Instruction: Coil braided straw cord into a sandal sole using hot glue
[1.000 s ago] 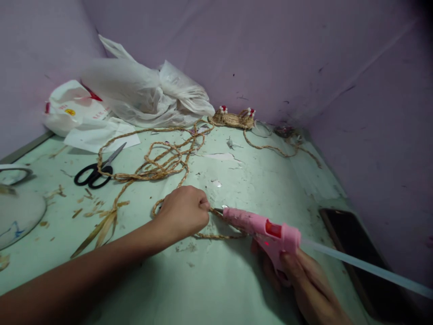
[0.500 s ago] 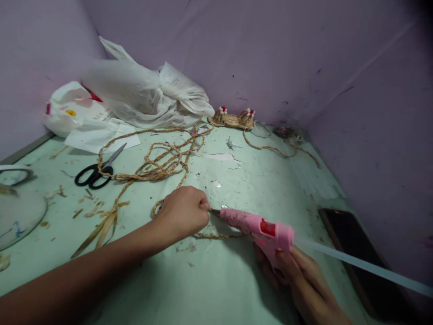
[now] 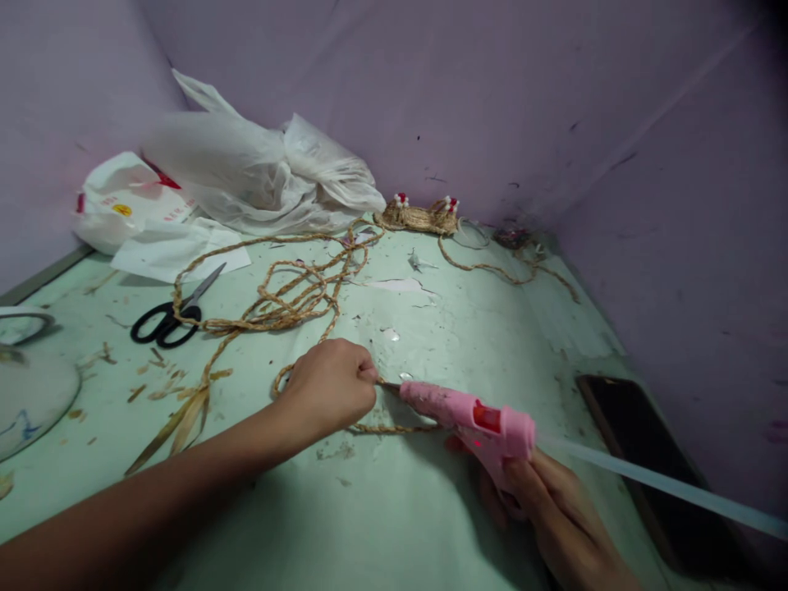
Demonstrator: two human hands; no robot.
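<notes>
My right hand is wrapped round the handle of a pink hot glue gun, which has a clear glue stick sticking out of its back. The gun's nozzle points left and reaches close to the fingertips of my left hand. Those fingers are closed in a pinch on a braided straw rope, mostly hidden by the hand. Loops of the same rope lie tangled farther back and end in a frayed tuft at the left. Whether the nozzle touches the rope I cannot tell.
Black-handled scissors lie left of the rope coils. White plastic bags lean on the back wall, beside a woven straw piece with red and white beads. A dark phone lies at the right. A whitish rounded object sits at the left edge.
The view has shifted slightly, so the things on the table appear a little farther left. Both hands keep nearly the same pose, with the glue gun's nozzle still by my left fingertips.
</notes>
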